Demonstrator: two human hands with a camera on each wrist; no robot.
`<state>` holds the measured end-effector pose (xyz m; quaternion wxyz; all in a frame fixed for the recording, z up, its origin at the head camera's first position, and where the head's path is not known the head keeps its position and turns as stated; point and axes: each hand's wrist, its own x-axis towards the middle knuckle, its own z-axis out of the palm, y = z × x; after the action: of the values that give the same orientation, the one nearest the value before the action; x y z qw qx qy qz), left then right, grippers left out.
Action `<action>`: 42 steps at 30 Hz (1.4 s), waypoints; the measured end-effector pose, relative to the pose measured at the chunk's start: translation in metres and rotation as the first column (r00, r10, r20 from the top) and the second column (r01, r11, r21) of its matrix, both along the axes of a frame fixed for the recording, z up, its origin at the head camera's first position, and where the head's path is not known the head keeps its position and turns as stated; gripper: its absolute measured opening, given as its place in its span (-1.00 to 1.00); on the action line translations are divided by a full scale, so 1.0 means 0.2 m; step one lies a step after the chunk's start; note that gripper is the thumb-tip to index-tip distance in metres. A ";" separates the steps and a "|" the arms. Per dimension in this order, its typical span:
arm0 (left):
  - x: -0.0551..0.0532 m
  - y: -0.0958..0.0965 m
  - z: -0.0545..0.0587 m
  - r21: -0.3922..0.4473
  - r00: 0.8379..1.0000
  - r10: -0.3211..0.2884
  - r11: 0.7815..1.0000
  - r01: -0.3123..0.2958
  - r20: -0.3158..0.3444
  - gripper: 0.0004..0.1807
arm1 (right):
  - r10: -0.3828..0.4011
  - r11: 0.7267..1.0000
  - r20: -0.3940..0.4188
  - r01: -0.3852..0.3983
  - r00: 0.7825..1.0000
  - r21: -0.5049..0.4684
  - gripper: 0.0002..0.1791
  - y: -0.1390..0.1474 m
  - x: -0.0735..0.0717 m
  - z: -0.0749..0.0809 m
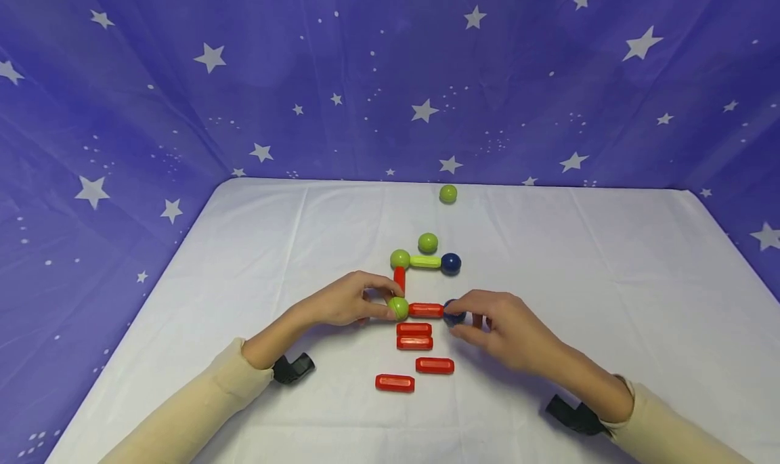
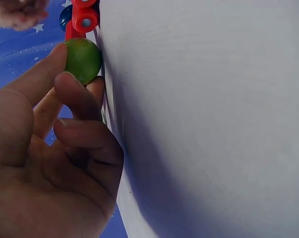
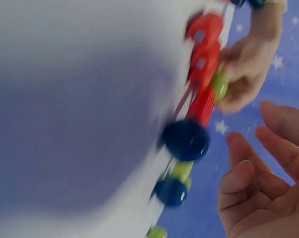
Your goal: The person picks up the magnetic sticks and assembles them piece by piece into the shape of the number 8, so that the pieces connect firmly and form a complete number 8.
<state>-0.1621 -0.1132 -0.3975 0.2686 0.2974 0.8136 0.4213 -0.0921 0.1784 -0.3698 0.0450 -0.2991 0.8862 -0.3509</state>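
Note:
In the head view, my left hand [image 1: 353, 300] pinches a green ball [image 1: 399, 307] between thumb and fingers at a corner of a magnetic-looking rod-and-ball shape. From that ball one red rod [image 1: 399, 280] runs back to another green ball [image 1: 399, 259], and a second red rod [image 1: 426, 309] runs right to a dark blue ball [image 1: 453, 313]. My right hand [image 1: 508, 328] is beside this blue ball, its fingers spread around it. The right wrist view shows the right hand's fingers [image 3: 241, 178] apart from the blue ball [image 3: 185, 140] and holding nothing.
At the back of the shape, a yellow-green rod [image 1: 425, 261] joins the rear green ball to another blue ball [image 1: 451, 263]. Two loose green balls, one near [image 1: 428, 242] and one far [image 1: 447, 194], lie behind. Several loose red rods [image 1: 414, 343] lie in front on the white cloth.

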 end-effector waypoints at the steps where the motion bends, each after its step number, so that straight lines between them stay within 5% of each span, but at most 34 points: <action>1: 0.00 0.00 0.00 0.000 1.000 0.000 1.000 0.000 -0.001 -0.69 | 0.027 1.000 0.022 -0.026 0.999 -0.012 -0.74 -0.01 0.02 0.01; 10: 0.00 0.00 0.00 0.011 1.000 -0.003 1.000 0.003 0.002 -0.68 | 0.152 0.988 0.123 -0.151 0.981 -0.017 -0.78 -0.08 0.11 -0.05; 27: 0.01 -0.01 -0.01 0.008 1.000 0.014 1.000 -0.014 0.018 -0.69 | 0.149 0.980 0.141 -0.165 0.979 0.115 -0.77 -0.12 0.13 -0.09; 36: 0.01 0.00 0.00 0.010 1.000 0.009 1.000 -0.010 0.019 -0.68 | -0.009 0.999 0.111 0.005 0.994 0.037 -0.77 -0.05 0.11 -0.05; 42: 0.01 0.00 0.00 0.014 1.000 0.008 1.000 -0.008 0.017 -0.69 | -0.170 0.985 -0.042 0.170 0.984 -0.005 -0.71 0.05 0.01 -0.01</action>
<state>-0.1611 -0.1136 -0.3974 0.2718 0.2924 0.8096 0.4304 -0.0908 0.1875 -0.3722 -0.0040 -0.2296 0.9090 -0.3478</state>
